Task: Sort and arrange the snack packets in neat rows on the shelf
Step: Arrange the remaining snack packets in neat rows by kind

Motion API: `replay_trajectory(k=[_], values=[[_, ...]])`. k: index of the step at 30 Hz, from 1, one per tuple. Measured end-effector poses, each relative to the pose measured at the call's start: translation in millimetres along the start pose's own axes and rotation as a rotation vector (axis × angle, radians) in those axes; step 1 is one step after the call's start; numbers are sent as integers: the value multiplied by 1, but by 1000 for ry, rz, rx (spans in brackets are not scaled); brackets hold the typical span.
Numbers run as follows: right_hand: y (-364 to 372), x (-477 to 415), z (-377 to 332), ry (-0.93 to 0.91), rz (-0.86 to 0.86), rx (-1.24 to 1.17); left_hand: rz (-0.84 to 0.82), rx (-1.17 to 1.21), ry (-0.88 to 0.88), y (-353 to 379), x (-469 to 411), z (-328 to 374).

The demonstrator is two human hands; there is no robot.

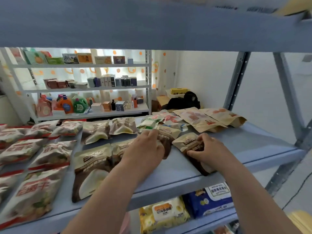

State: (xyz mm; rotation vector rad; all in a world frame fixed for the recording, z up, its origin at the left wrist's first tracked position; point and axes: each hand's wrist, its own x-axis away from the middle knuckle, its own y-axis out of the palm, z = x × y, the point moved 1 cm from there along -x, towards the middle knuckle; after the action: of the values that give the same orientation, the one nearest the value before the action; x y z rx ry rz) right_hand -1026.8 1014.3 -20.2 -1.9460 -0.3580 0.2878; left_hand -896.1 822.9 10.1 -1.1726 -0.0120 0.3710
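On the blue shelf (236, 149) lie rows of snack packets. Red-and-white packets (50, 154) fill the left side. Brown coconut packets (91, 168) lie in the middle in two rows. My left hand (145, 149) holds a brown packet (167, 132) near the shelf's middle, fingers curled over its edge. My right hand (207, 149) grips another brown packet (190, 142) lying slantwise near the front edge. A loose heap with a green-and-white packet (150, 123) and tan kraft pouches (202, 119) lies at the back right.
The shelf above (152, 22) hangs low over the work area. A lower shelf holds yellow (163, 215) and blue wipe packs (211, 200). Metal uprights (238, 80) stand at the right. A white rack of boxes and bottles (84, 88) stands behind.
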Motion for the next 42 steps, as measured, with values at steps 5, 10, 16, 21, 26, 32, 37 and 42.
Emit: replay_trajectory(k=[5, 10, 16, 21, 26, 32, 37, 42], values=[[-7, -13, 11, -33, -70, -148, -209, -223, -146, 21, -77, 13], [-25, -26, 23, -58, -95, -373, -298, -246, -277, 24, -98, 16], [-44, -61, -5, -186, -50, -797, -233, 179, -355, 23, -84, 14], [-44, -121, -62, -213, 57, -885, -75, 389, -324, -30, -53, -12], [0, -160, -136, -392, -95, -612, 25, 334, -408, -81, -38, -53], [41, -183, -136, -428, -245, -263, 90, 301, -501, -75, -73, -78], [20, -201, -96, -306, -228, -171, -11, 219, -487, -37, -90, -47], [6, -212, -84, -201, -191, -291, -116, 117, -369, 2, -55, 8]])
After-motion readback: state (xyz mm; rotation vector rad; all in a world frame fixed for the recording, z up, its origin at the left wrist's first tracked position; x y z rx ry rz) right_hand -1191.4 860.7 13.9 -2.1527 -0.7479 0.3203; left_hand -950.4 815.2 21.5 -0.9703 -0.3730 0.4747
